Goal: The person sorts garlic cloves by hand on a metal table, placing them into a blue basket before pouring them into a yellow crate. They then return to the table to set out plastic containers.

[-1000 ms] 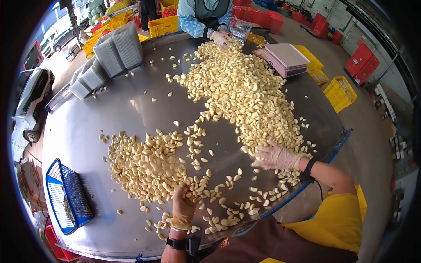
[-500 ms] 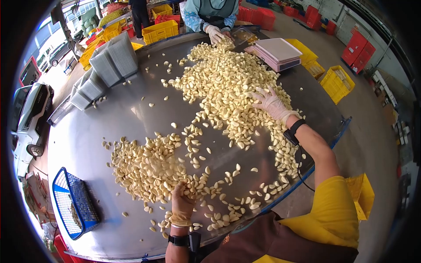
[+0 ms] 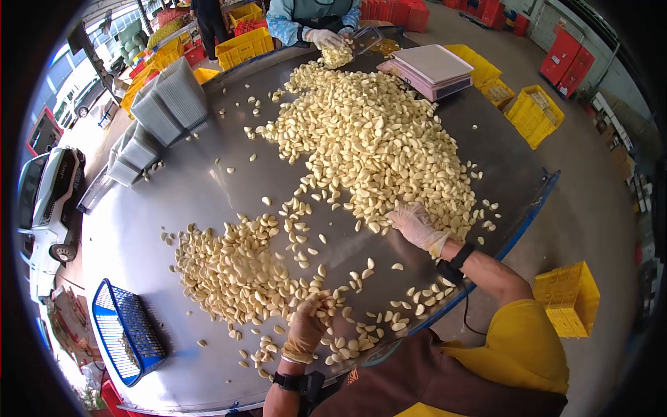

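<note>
Peeled garlic cloves (image 3: 368,132) form a large heap on the metal table (image 3: 229,167). A smaller heap of garlic cloves (image 3: 233,267) spreads at the left front. My left hand (image 3: 306,326), in a thin glove, is at the near right edge of the smaller heap, its fingers curled round a few cloves. At the near edge of the large heap lies my gloved right hand (image 3: 417,228), fingers stretched out and touching the cloves. Loose cloves are scattered between the heaps and along the table's front edge.
A blue basket (image 3: 142,340) stands at the left. Stacked clear plastic trays (image 3: 170,101) sit at the back left, a scale (image 3: 431,69) at the back right. Across the table, a co-worker's gloved hand (image 3: 324,39) is at a clear container of cloves. Yellow crates (image 3: 566,299) stand on the floor.
My right hand has moved from the heap's right side toward me, and cloves along the right edge now lie closer to the large heap. My left hand has shifted slightly right. The co-worker's container has filled with cloves.
</note>
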Demonstrator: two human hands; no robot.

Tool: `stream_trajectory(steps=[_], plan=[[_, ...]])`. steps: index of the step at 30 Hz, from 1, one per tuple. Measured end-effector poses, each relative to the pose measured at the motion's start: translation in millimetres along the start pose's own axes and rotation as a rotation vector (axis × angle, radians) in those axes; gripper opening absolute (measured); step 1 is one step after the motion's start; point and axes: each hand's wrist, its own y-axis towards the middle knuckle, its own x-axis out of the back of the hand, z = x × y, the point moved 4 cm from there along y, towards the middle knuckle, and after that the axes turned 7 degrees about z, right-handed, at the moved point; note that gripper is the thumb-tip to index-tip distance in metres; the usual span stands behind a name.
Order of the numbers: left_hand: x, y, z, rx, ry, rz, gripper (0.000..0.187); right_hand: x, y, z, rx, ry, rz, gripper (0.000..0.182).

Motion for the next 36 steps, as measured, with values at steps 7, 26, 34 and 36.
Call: stream_trajectory(steps=[7, 26, 34, 36], plan=[[-52.7, 48.5, 33.2, 0.201, -0.005, -0.023, 0.038, 62.9, -54.3, 147.7, 0.471, 0.171, 0.030, 0.038], [-72.4, 57.5, 55.7, 0.201, -0.148, -0.142, 0.018, 73.9, 30.9, -119.5, -0.621, 0.321, -0.393, 0.128], [-86.6, 57.6, 41.6, 0.188, -0.057, -0.159, 0.017, 95.1, 157.1, -69.7, -0.298, 0.755, -0.735, 0.055], [-88.6, 52.2, 34.8, 0.164, -0.025, -0.201, 0.017, 103.8, 180.9, -51.1, -0.434, 0.115, -0.555, 0.059]])
